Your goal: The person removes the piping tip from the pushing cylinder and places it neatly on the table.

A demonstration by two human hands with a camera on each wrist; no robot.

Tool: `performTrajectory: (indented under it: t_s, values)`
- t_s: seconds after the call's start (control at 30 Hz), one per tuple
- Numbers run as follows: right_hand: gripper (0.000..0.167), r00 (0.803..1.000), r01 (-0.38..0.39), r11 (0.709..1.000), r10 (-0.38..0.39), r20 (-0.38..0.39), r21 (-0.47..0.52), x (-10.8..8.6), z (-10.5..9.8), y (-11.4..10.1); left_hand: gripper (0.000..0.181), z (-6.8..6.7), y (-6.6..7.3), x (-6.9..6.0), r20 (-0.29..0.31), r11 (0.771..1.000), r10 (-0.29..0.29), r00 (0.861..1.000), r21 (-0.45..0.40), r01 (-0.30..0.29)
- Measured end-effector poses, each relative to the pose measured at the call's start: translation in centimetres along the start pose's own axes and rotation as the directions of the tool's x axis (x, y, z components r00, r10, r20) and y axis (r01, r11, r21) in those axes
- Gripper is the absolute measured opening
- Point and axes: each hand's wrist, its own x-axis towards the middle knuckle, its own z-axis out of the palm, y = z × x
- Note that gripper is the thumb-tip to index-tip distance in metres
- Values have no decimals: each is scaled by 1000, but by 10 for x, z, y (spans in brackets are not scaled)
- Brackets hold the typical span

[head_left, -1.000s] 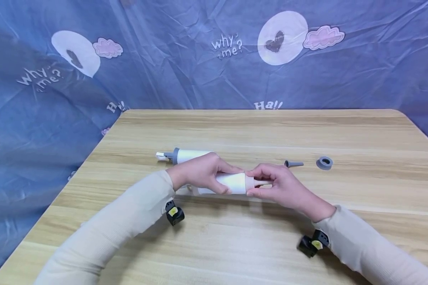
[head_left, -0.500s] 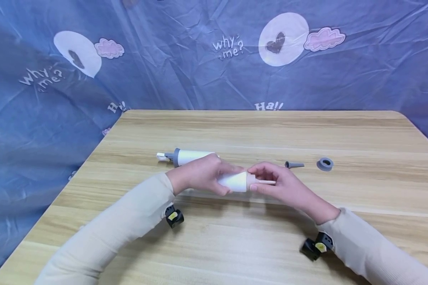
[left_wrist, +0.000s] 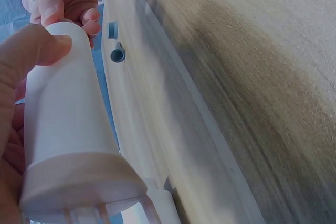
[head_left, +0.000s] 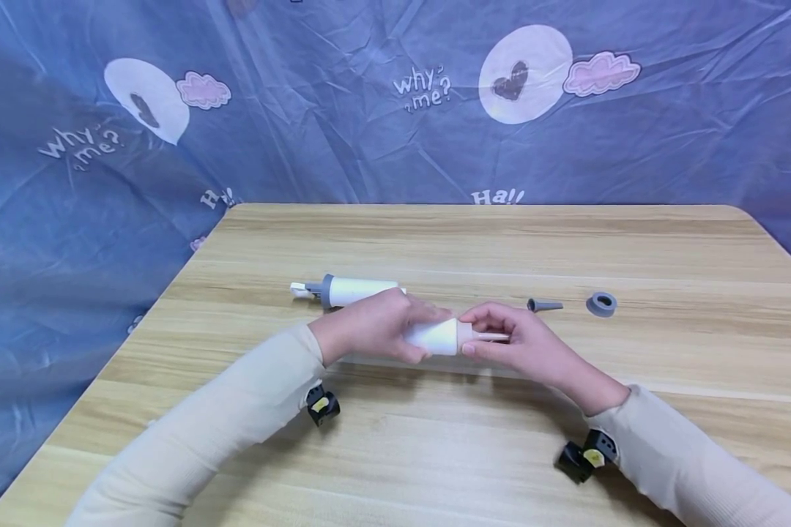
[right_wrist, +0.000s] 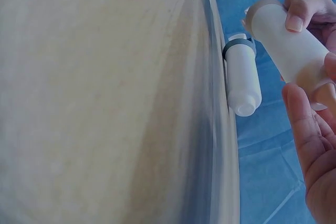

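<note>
My left hand (head_left: 382,323) grips a white tube (head_left: 435,337), much like an icing syringe, which lies sideways above the table. A beige collar (left_wrist: 79,179) with prongs caps its near end in the left wrist view. At its right end sits a pale ring cap (head_left: 464,334), out of which a thin nozzle (head_left: 493,337) points right. The fingertips and thumb of my right hand (head_left: 527,344) pinch that ring cap. Whether it turns on the tube, I cannot tell.
Behind my left hand lies a second white syringe (head_left: 359,290) with a grey collar. A grey cone nozzle (head_left: 546,305) and a grey ring (head_left: 601,312) rest on the wooden table (head_left: 435,454) to the right. A blue printed cloth (head_left: 343,110) hangs behind.
Both hands still hold the tube. My right hand and the tube's right end have shifted slightly right, and the tube's beige left end is now hidden behind my left hand in the head view.
</note>
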Motion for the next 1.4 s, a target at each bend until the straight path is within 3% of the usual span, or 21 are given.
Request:
performTrajectory:
  t_s: [0.7,0.93,1.2,1.4]
  values:
    - [38,998,-43,999,43,-52,5,0,3,1,58,2,0,2,23,999,-26,999,24,26]
    - [39,997,-52,998,50,-65,-20,0,4,2,57,2,-1,3,11,999,-6,1000,34,6]
    - [55,1000,-24,1000,24,-1,5,0,2,2,57,4,-2,1,9,999,-2,1000,43,2]
    - [41,999,-33,999,33,12,-2,-1,2,2,57,5,-2,0,-1,999,-5,1000,47,5]
